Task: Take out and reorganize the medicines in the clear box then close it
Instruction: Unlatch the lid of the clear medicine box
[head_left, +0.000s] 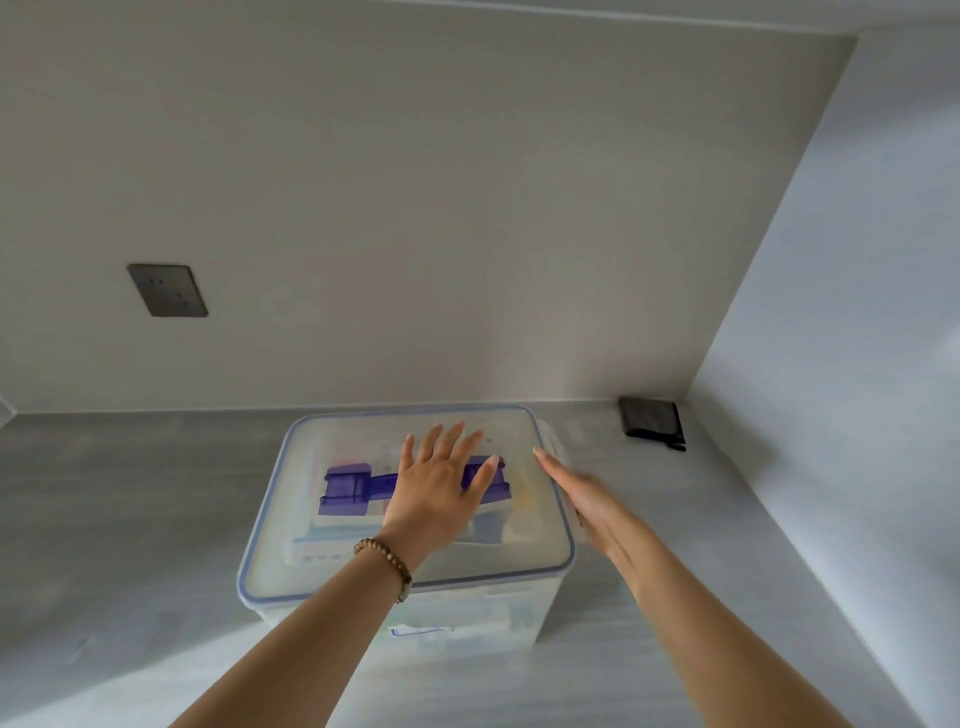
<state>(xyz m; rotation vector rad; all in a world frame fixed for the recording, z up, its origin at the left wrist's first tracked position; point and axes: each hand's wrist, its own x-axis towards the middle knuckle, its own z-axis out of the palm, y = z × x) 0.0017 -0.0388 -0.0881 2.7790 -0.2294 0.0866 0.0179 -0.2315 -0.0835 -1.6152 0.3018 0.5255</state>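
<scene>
A clear plastic box (467, 618) stands on the grey counter, covered by its translucent lid (322, 561) with a blue rim. A purple handle (345, 491) lies flat on the lid. Medicine packs show dimly through the lid and the front wall. My left hand (441, 483) lies flat on top of the lid over the handle, fingers straight and spread. My right hand (587, 499) is pressed edge-on against the lid's right side, at the side latch (553, 441), fingers straight.
A grey counter (130, 493) runs to a white wall at the back and another on the right. A dark folded pouch (652, 422) sits in the back right corner. A dark wall socket (167, 290) is on the back wall.
</scene>
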